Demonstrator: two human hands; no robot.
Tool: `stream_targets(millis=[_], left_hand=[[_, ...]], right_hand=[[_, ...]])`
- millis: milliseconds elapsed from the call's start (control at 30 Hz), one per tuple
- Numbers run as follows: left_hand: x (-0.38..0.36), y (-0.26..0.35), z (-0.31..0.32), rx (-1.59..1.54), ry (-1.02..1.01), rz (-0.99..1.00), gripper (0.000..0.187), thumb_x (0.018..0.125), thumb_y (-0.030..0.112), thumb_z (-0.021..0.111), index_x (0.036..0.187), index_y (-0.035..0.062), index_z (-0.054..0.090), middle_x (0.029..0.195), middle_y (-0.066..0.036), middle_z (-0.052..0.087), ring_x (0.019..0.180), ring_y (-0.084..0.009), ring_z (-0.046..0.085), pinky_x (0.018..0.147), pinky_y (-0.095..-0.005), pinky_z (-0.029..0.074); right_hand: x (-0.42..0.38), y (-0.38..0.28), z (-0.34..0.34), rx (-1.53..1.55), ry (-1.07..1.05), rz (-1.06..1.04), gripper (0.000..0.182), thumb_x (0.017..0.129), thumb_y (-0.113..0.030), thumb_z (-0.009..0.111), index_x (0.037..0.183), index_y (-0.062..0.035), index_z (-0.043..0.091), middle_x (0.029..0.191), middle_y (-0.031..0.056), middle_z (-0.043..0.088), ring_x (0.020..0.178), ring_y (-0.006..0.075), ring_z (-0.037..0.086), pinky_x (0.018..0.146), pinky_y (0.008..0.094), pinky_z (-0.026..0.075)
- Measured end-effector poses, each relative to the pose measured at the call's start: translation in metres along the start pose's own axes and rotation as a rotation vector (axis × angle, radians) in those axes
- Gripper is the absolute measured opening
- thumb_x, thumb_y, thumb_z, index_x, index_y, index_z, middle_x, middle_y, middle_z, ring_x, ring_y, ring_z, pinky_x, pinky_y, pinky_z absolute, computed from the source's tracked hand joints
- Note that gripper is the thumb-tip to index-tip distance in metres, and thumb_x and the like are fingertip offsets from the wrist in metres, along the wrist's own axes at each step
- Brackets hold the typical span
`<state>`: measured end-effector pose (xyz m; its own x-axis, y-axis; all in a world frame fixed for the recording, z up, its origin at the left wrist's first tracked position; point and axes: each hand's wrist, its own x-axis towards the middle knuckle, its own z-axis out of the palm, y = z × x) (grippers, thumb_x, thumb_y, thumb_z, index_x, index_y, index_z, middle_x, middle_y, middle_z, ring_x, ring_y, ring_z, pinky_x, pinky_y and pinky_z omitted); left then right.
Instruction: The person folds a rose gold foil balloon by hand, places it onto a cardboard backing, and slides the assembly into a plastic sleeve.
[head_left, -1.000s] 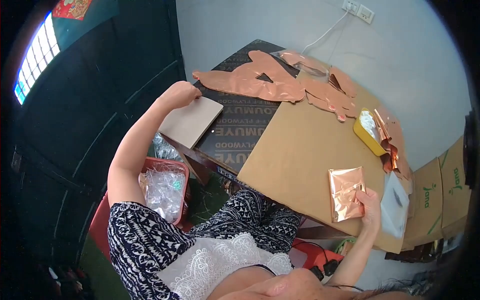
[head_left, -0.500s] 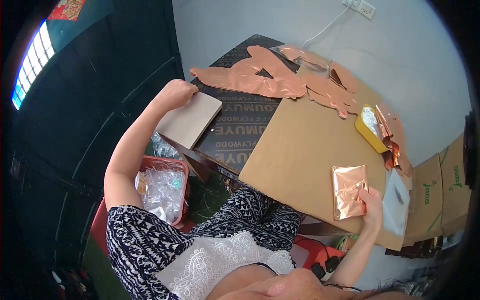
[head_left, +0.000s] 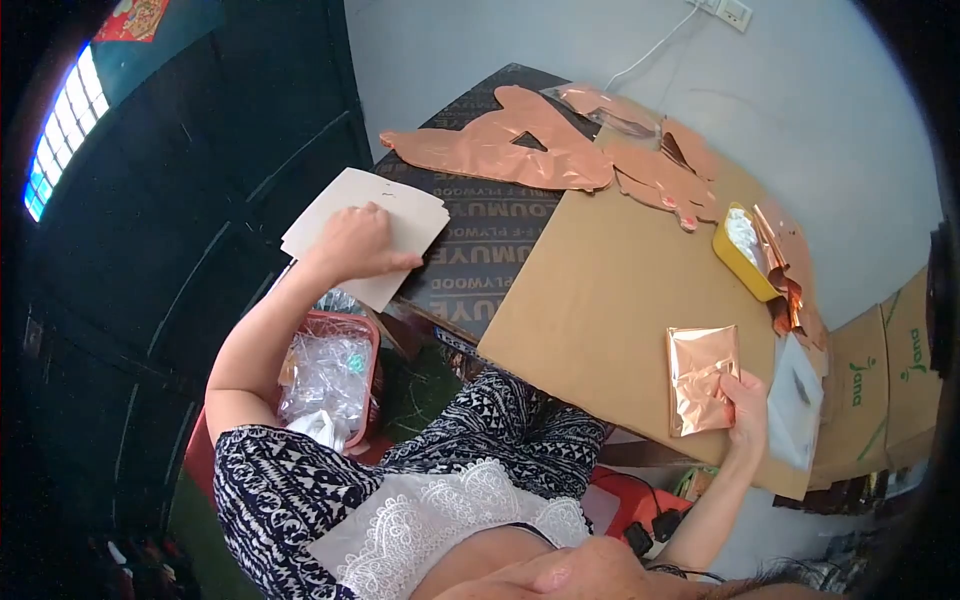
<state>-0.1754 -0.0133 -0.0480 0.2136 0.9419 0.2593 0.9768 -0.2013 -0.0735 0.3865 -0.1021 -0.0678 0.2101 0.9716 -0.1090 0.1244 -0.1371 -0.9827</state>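
The black board (head_left: 480, 240) on the bench is showing white print, upside down to the camera, reading "FLYWOOD" in repeated rows with a second word partly cut off. The boxes (head_left: 885, 385) at the far right are carrying green lettering that looks like "Jana" (turned sideways, so it is hard to be sure). A red paper (head_left: 140, 15) with some pattern is hanging at the top left, its writing too small to read.

The left hand (head_left: 355, 245) is lying palm down on a stack of pale cards (head_left: 345, 205), fingers spread flat, the grip wide and pressing rather than closing. The cards are sticking out past the bench's left edge, over a red basket (head_left: 368, 335) of clear plastic bags (head_left: 325, 375) below.

The right hand (head_left: 745, 405) is pinching the lower right corner of a folded foil (head_left: 703, 378), thumb on top, the grip narrow and holding it. The foil is lying on the brown cardboard (head_left: 600, 300), near that sheet's front right edge and just beside a clear bag (head_left: 795, 405).

Most of the cardboard between the two hands is lying bare. Farther back, flat foil balloons (head_left: 500, 150) are overlapping the board and the cardboard's far edge, and a yellow tray (head_left: 735, 265) with more foil is sitting near the right edge.
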Motion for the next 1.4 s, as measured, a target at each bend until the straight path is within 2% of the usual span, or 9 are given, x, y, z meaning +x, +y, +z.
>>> stream_targets(millis=[400, 500, 700, 833, 933, 1033, 1167, 1367, 1400], left_hand=[[-0.008, 0.013, -0.001, 0.009, -0.130, -0.032, 0.065, 0.072, 0.050, 0.064, 0.097, -0.0100, 0.059, 0.098, -0.028, 0.060, 0.092, -0.0415, 0.061, 0.085, -0.0438, 0.048], [-0.006, 0.009, -0.005, -0.080, -0.046, 0.018, 0.055, 0.076, 0.043, 0.061, 0.082, -0.0123, 0.064, 0.085, -0.029, 0.064, 0.081, -0.0400, 0.064, 0.081, -0.0432, 0.050], [0.001, 0.004, -0.028, -0.181, -0.162, -0.050, 0.027, 0.078, 0.015, 0.048, 0.070, -0.0055, 0.064, 0.070, -0.028, 0.060, 0.069, -0.0432, 0.061, 0.071, -0.0478, 0.049], [0.005, 0.037, -0.058, 0.197, 0.006, 0.003, 0.022, 0.077, 0.016, 0.056, 0.065, 0.0010, 0.067, 0.067, -0.020, 0.065, 0.063, -0.0348, 0.065, 0.060, -0.0428, 0.053], [0.009, 0.077, -0.093, 0.259, 0.091, 0.149, 0.016, 0.074, 0.014, 0.060, 0.064, 0.0044, 0.068, 0.066, -0.016, 0.066, 0.062, -0.0294, 0.067, 0.055, -0.0384, 0.053], [0.019, 0.121, -0.109, 0.254, 0.122, 0.321, 0.011, 0.071, 0.012, 0.062, 0.064, 0.0055, 0.068, 0.064, -0.014, 0.066, 0.061, -0.0269, 0.068, 0.052, -0.0365, 0.053], [0.040, 0.180, -0.105, 0.191, -0.065, 0.560, 0.009, 0.071, 0.014, 0.066, 0.072, 0.0074, 0.072, 0.071, -0.010, 0.069, 0.067, -0.0231, 0.069, 0.054, -0.0338, 0.053], [0.052, 0.244, -0.092, -0.120, -0.264, 0.740, 0.032, 0.079, 0.033, 0.064, 0.075, 0.0018, 0.071, 0.074, -0.016, 0.068, 0.074, -0.0325, 0.068, 0.063, -0.0439, 0.053], [0.058, 0.245, -0.087, -0.165, -0.234, 0.744, 0.045, 0.082, 0.043, 0.061, 0.073, -0.0003, 0.069, 0.070, -0.016, 0.067, 0.070, -0.0379, 0.066, 0.064, -0.0445, 0.053]], right_hand=[[-0.005, -0.009, 0.014, 0.045, -0.010, -0.028, 0.013, 0.081, -0.014, 0.067, 0.072, -0.0050, 0.063, 0.061, -0.0041, 0.057, 0.048, 0.0008, 0.043, 0.042, 0.0170, 0.031], [0.001, -0.001, 0.008, 0.030, -0.001, -0.036, 0.014, 0.082, -0.014, 0.066, 0.071, -0.0055, 0.063, 0.059, -0.0042, 0.056, 0.045, 0.0005, 0.042, 0.039, 0.0171, 0.029], [0.005, 0.002, 0.000, -0.050, -0.026, -0.046, 0.020, 0.084, -0.015, 0.064, 0.066, -0.0069, 0.059, 0.051, -0.0043, 0.051, 0.034, 0.0008, 0.033, 0.031, 0.0185, 0.020], [0.002, -0.005, -0.002, -0.066, -0.073, -0.021, 0.017, 0.084, -0.015, 0.063, 0.070, -0.0051, 0.061, 0.056, -0.0024, 0.055, 0.039, 0.0019, 0.041, 0.035, 0.0180, 0.027], [-0.005, -0.009, 0.013, 0.067, -0.018, -0.035, 0.014, 0.085, -0.013, 0.063, 0.077, -0.0023, 0.064, 0.065, 0.0007, 0.061, 0.050, 0.0047, 0.051, 0.044, 0.0191, 0.039], [-0.007, -0.010, 0.010, 0.055, -0.037, -0.018, 0.017, 0.086, -0.015, 0.061, 0.075, -0.0030, 0.063, 0.065, -0.0017, 0.058, 0.053, 0.0044, 0.049, 0.049, 0.0186, 0.038], [0.002, 0.006, -0.003, 0.114, -0.059, -0.066, 0.012, 0.086, -0.013, 0.060, 0.084, -0.0015, 0.063, 0.071, 0.0004, 0.061, 0.059, 0.0061, 0.053, 0.053, 0.0197, 0.043], [-0.009, -0.010, 0.006, 0.282, -0.061, -0.061, 0.016, 0.084, -0.015, 0.065, 0.085, 0.0012, 0.065, 0.077, 0.0042, 0.065, 0.065, 0.0089, 0.059, 0.060, 0.0212, 0.048], [-0.011, -0.013, 0.009, 0.293, -0.033, -0.043, 0.014, 0.084, -0.014, 0.065, 0.085, -0.0001, 0.064, 0.075, 0.0026, 0.063, 0.063, 0.0081, 0.057, 0.058, 0.0209, 0.047]])
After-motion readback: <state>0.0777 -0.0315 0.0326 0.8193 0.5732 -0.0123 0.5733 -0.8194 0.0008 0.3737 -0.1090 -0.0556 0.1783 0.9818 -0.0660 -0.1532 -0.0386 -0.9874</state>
